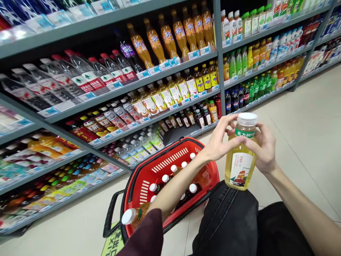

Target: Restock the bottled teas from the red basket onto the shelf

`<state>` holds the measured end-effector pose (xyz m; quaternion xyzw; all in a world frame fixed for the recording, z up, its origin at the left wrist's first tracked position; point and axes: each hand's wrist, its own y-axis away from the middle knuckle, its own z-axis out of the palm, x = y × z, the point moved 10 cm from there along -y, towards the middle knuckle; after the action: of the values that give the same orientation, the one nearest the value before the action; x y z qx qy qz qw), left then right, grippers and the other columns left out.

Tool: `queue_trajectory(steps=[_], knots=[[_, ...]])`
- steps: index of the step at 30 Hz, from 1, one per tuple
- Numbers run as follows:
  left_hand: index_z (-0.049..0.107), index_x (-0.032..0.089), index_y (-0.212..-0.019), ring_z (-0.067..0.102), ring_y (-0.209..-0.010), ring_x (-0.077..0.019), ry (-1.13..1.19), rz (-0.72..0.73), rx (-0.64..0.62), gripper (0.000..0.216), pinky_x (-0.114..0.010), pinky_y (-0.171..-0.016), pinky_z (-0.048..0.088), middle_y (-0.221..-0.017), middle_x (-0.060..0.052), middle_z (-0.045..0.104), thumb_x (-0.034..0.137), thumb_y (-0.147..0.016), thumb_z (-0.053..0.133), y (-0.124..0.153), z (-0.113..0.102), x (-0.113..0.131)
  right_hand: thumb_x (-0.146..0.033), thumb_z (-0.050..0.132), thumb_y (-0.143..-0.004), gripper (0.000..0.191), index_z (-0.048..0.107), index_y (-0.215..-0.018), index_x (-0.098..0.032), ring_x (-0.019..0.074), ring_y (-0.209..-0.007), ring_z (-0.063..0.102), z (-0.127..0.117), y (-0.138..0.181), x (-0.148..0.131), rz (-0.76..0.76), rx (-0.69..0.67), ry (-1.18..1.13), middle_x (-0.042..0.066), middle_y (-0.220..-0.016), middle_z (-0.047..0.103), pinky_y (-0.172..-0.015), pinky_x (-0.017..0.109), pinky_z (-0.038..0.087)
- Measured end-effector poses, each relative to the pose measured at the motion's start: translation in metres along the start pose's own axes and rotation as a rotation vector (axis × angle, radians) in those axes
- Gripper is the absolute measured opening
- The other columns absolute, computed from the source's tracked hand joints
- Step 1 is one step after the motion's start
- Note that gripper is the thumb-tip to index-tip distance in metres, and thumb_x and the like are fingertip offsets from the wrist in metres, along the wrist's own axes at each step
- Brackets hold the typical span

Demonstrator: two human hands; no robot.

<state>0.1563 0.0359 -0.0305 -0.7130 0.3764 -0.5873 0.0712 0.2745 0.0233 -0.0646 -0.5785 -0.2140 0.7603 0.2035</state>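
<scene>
Head cam: bottle (240,156) upright, cap up.

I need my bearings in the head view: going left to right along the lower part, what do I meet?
Basket handle → red basket → left hand → yellow drink bottle → right hand → bare floor.
</scene>
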Motion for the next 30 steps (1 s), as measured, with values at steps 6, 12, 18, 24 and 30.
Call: queue_trajectory(steps=[6,12,18,24,30], knots=[[0.065,0.017,-0.119,0.061,-0.101,-0.0243,-0.455,0.161,-0.256,0.051,-0.038,-0.092,0.047,-0.113,-0.010,0.065,0.057,-0.088,0.070,-0.045,0.016,0.052,-0.041,0.076,-0.081,0.034,0.059,-0.108,-0.032,0.0330,-0.088,0.070,0.001,0.001,-0.008,-0.032,-0.006,0.017,0.005,-0.098,0.071,-0.072,0.048,0.056],[0.063,0.016,-0.097,0.057,-0.081,-0.0192,-0.783,0.173,-0.679,0.038,-0.032,-0.074,0.041,-0.092,-0.006,0.063,0.053,-0.095,0.058,-0.059,0.023,0.059,-0.046,0.074,-0.091,0.036,0.059,-0.121,-0.032,0.0321,-0.112,0.068,0.012,-0.005,0.001,0.016,-0.172,-0.059,0.005,-0.120,0.071,-0.093,0.048,0.055],[0.055,0.019,-0.082,0.047,-0.065,-0.0140,-0.793,0.108,-0.744,0.036,-0.030,-0.064,0.033,-0.074,0.001,0.054,0.052,-0.096,0.055,-0.060,0.017,0.051,-0.078,0.041,-0.099,0.059,0.072,-0.114,-0.029,0.0351,-0.111,0.071,0.028,0.010,0.077,0.448,-0.445,-0.230,0.008,-0.114,0.077,-0.092,0.053,0.058],[0.055,0.018,-0.081,0.046,-0.064,-0.0128,-0.774,0.048,-0.652,0.042,-0.028,-0.061,0.033,-0.071,0.002,0.052,0.055,-0.101,0.047,-0.054,0.003,0.052,-0.093,0.037,-0.088,0.083,0.069,-0.125,-0.025,0.0357,-0.106,0.074,0.055,0.034,0.110,0.716,-0.523,-0.387,0.010,-0.111,0.079,-0.095,0.057,0.058],[0.059,0.017,-0.101,0.057,-0.077,-0.0158,-0.693,-0.045,-0.612,0.040,-0.029,-0.070,0.044,-0.090,-0.005,0.065,0.055,-0.102,0.047,-0.042,-0.026,0.038,-0.074,0.031,-0.104,0.069,0.063,-0.140,-0.024,0.0293,-0.128,0.065,0.060,0.033,0.118,0.735,-0.476,-0.458,0.007,-0.130,0.075,-0.122,0.051,0.038]])
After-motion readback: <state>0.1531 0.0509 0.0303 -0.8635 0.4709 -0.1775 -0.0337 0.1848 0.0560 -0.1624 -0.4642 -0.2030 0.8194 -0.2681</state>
